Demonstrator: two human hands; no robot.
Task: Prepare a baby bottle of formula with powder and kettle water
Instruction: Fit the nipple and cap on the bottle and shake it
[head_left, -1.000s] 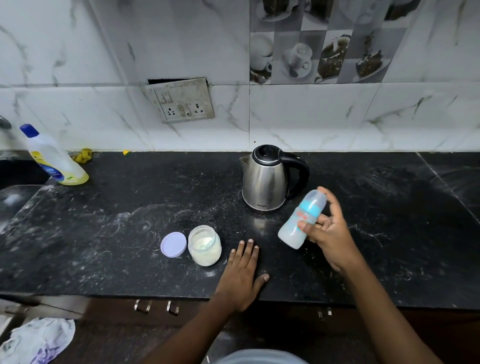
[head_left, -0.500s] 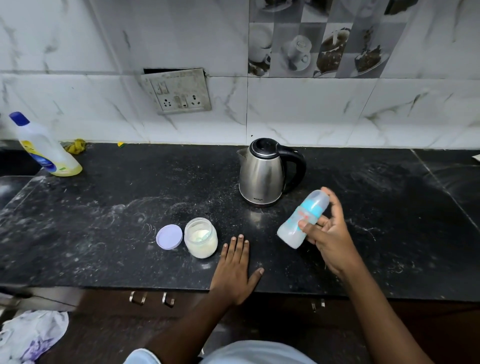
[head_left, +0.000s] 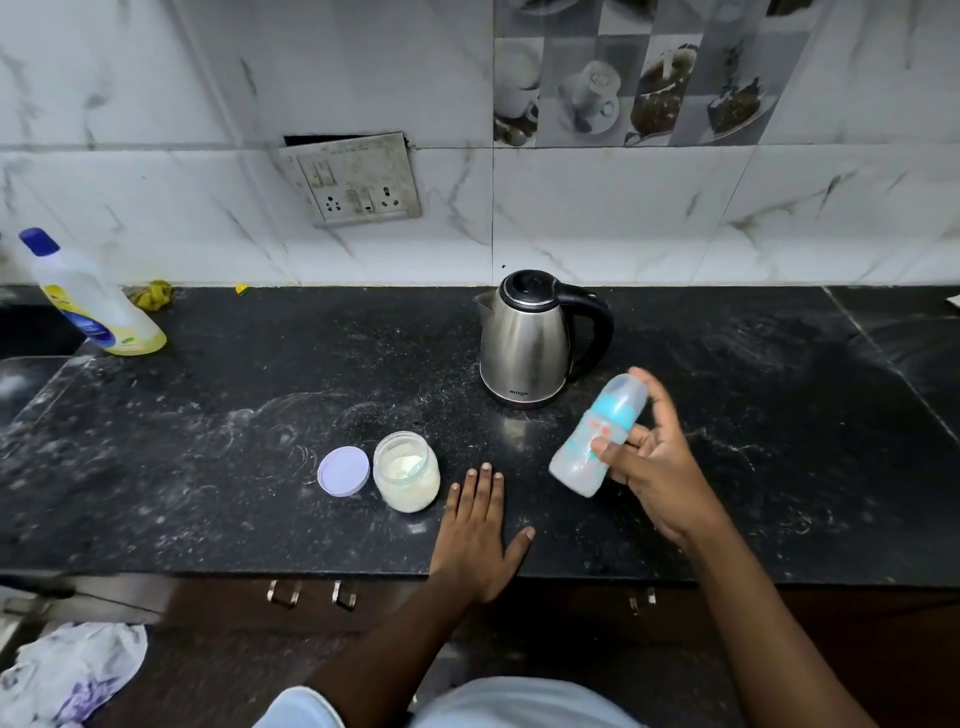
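The right hand (head_left: 657, 478) grips a baby bottle (head_left: 597, 441) with thumb and curled fingers round its middle. The bottle is tilted, its capped end pointing toward one o'clock and its cloudy base toward seven. It sits at about four o'clock from the steel kettle (head_left: 524, 343), near it but not touching. Whether the base touches the black stone countertop (head_left: 260, 415) cannot be told, as the bottle and fingers are slightly blurred.

The left hand (head_left: 475, 530) lies flat on the counter's near edge, palm down, fingers straight and close together, thumb spread toward three o'clock. It holds nothing.

Just beside that hand, at its ten o'clock, stands an open glass jar (head_left: 406, 470) of pale powder. The jar's lilac lid (head_left: 343, 471) lies flat on the counter at its nine o'clock, just beside it.

The kettle stands upright at twelve o'clock from the left hand, black lid down, handle toward three o'clock and spout toward nine.

Well apart, at ten o'clock from the jar, a blue-capped cleaner bottle (head_left: 88, 299) stands by the tiled wall. A socket plate (head_left: 358, 182) is fixed to the wall at eleven o'clock from the kettle.
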